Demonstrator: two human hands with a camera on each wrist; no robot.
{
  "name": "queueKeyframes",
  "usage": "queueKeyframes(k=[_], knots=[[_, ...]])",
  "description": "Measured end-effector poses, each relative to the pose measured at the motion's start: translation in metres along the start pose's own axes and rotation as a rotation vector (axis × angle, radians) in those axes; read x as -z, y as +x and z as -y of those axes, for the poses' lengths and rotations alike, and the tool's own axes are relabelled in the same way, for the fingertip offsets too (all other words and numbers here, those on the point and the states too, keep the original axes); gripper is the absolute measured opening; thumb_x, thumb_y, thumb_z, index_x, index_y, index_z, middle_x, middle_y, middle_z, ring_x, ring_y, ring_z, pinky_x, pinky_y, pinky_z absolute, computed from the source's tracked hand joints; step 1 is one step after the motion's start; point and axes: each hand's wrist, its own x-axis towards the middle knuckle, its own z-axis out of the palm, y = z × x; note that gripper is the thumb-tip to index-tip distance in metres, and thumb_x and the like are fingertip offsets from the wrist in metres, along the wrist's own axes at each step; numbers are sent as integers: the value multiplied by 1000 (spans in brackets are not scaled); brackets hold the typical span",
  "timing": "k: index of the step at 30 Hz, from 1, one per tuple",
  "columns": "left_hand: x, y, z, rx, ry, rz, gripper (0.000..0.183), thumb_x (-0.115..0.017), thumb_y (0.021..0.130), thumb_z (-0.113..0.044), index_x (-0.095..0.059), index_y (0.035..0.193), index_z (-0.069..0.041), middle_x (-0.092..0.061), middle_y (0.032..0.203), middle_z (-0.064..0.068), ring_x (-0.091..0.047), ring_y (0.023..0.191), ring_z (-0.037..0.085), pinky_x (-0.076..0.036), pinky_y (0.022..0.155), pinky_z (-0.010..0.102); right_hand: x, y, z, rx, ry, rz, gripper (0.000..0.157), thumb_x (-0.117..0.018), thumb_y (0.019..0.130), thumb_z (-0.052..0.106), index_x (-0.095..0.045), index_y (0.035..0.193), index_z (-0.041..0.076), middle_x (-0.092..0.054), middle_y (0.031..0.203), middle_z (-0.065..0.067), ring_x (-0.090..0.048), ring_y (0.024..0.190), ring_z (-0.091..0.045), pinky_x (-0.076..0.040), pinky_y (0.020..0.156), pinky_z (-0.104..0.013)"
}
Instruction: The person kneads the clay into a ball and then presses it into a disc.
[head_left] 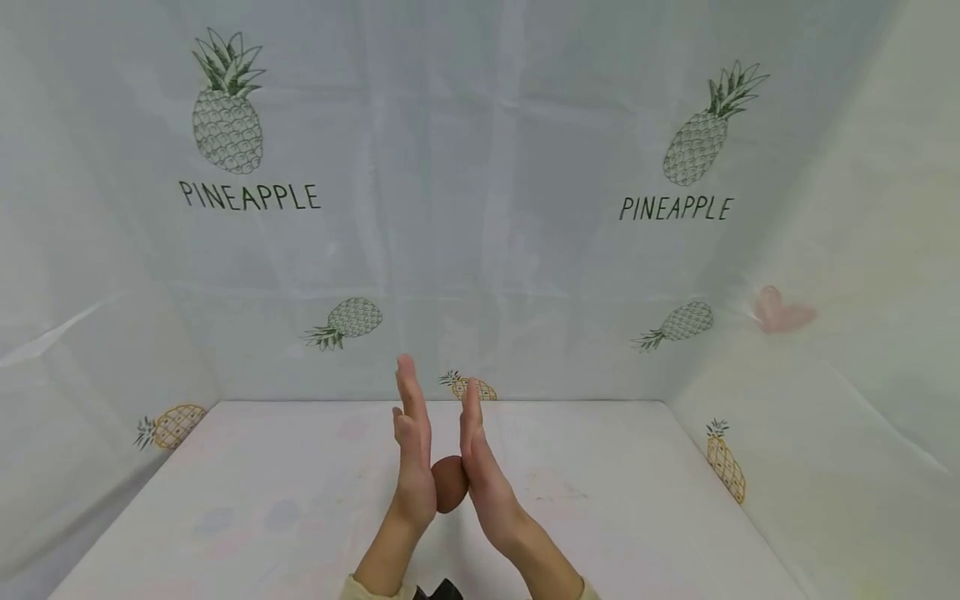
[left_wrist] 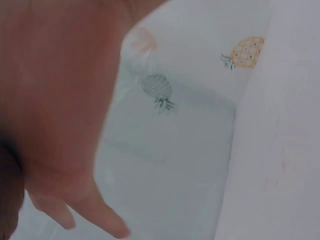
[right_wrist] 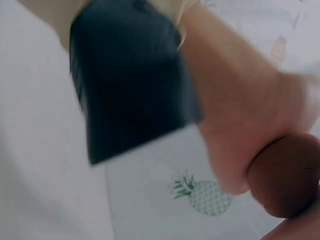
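A brown ball (head_left: 449,484), smooth and clay-like, sits between the two palms above the table. My left hand (head_left: 415,458) presses it from the left, fingers pointing up and away. From the right, the palm of my right hand (head_left: 487,487) touches it, also with straight fingers. The fingertips of the two hands stand apart. In the right wrist view the ball (right_wrist: 285,175) lies against the left hand (right_wrist: 245,120), with a sliver of the right hand at the lower corner. A large, blurred hand (left_wrist: 60,100) fills the left of the left wrist view.
Below the hands spreads a pale table (head_left: 285,475) with faint coloured marks. White sheeting (head_left: 450,208) printed with pineapples rises behind and at both sides. A black device (right_wrist: 135,85) is worn at the left wrist, by a beige sleeve (head_left: 367,588).
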Motion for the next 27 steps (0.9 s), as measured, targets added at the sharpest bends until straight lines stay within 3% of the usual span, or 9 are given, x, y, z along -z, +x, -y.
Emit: queueKeyframes(k=[4,8,15,19,22,24,27], knots=[[3,3,5,35,36,-22,64,0,108,-64,15,167,-43,24,173,-22,29,158,6,33,116,58,-3,-2,12,43,41,25,57,4,111,52,22,165,43,25,172,17,25,161,-19,23,119,-69],[-6,0,12,46,80,7,66,-1,108,-63,17,167,-41,27,173,-16,31,158,13,33,114,61,-1,-3,20,108,60,10,57,7,110,51,24,164,44,24,173,15,27,160,-16,26,116,-69],[-33,-15,8,40,44,131,62,0,110,-55,15,168,-38,23,175,-16,26,160,9,28,117,61,17,-2,21,156,86,-176,57,1,111,52,17,165,49,21,174,15,26,161,-18,24,121,-62],[-44,-22,3,-1,-25,188,59,2,113,-46,12,170,-33,19,177,-15,23,161,9,27,117,64,34,1,15,199,53,-347,59,-5,112,53,10,168,45,11,176,16,16,163,-15,19,126,-57],[-51,-26,1,-73,-10,231,61,2,113,-44,11,171,-26,17,178,-8,25,161,15,27,114,67,45,5,7,208,56,-434,61,-9,113,52,7,170,39,9,177,13,14,164,-15,18,127,-57],[-54,-27,0,-142,61,239,64,2,113,-46,11,171,-19,15,179,-1,26,161,23,25,112,69,50,6,0,169,96,-412,61,-8,113,52,9,170,39,13,178,10,19,163,-20,19,124,-63],[-53,-27,-2,-223,173,198,70,2,113,-50,9,170,-11,12,179,9,26,161,33,24,111,71,48,7,-10,76,160,-316,62,-5,112,58,14,168,41,20,177,5,26,161,-27,21,120,-71]])
